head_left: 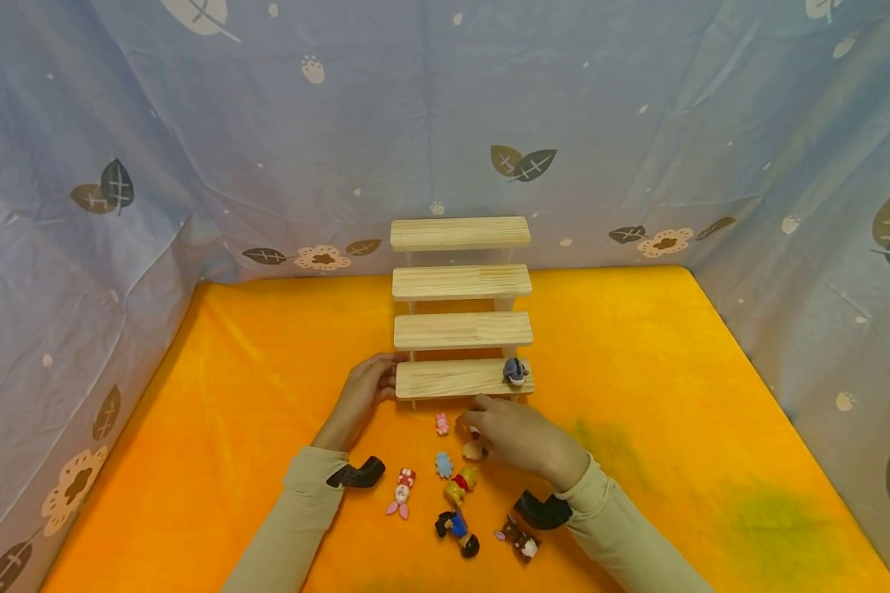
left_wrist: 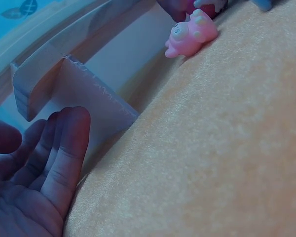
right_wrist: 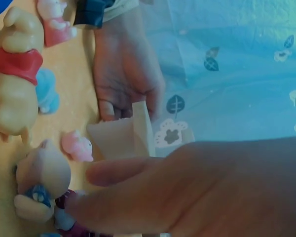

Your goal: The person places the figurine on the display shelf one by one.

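Note:
A wooden shelf with tiered boards stands at the centre back. My left hand is at the left end of its lowest board, and in the left wrist view its lightly bent fingers reach that end's support panel. Just in front of the shelf, my right hand pinches a small figurine with purple and white parts, mostly covered by the fingers. Close by lie a beige figurine and a small pink figurine. A grey-blue figurine sits at the right end of the lowest board.
Nearer me lie a light blue figurine, a yellow bear in a red shirt, a pink-eared rabbit, a blue-clothed figure and a brown figurine. Leaf-patterned cloth hangs around the orange surface.

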`<state>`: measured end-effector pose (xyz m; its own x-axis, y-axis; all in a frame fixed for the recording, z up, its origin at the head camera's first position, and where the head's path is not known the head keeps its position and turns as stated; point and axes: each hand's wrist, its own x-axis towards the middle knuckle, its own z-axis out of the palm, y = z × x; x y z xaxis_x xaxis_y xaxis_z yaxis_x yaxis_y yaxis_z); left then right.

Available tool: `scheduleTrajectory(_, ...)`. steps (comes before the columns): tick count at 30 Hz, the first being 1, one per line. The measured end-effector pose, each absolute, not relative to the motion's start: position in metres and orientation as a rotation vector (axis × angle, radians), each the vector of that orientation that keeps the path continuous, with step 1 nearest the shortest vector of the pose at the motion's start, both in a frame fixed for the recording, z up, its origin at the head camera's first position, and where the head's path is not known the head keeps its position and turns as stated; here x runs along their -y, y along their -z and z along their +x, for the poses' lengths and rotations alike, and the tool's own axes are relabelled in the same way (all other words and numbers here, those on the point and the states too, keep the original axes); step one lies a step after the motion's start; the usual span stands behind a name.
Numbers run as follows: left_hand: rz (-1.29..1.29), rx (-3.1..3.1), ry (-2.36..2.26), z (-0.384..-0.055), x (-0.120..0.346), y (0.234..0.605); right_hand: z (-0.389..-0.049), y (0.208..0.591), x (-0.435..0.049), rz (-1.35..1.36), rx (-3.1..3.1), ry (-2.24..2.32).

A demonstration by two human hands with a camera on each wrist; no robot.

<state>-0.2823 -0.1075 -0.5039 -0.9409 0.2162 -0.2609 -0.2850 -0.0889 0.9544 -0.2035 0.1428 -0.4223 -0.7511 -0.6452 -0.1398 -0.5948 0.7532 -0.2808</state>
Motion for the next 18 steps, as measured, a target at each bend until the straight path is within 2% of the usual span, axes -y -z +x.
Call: scheduleTrajectory(18, -0.076, -1.862, -2.105, -0.281, 0.107, 0.5039, -0.2005, 0.4274, -0.1446, -0.949, -2.797, 0.261)
